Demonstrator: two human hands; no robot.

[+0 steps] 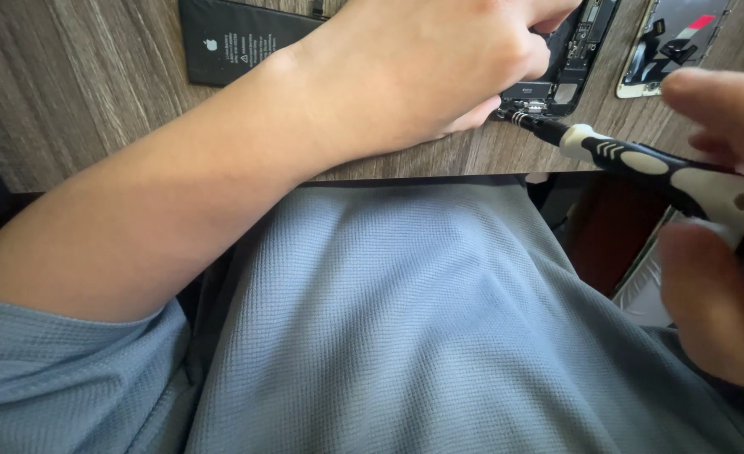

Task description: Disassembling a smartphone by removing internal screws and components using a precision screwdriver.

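Observation:
My left hand (426, 71) rests on an opened black phone body (569, 59) near the table's front edge, fingers curled over it and holding it down. My right hand (716, 210), blurred at the right edge, grips a black and white screwdriver (649, 161). Its tip touches the lower end of the phone body, just beside my left thumb. What lies under my left palm is hidden.
A flat black battery (237, 38) lies on the wood-grain table (78, 76) at the upper left. A detached phone screen panel (670, 42) sits at the upper right. My grey-blue shirt (405, 336) fills the lower part of the view, below the table edge.

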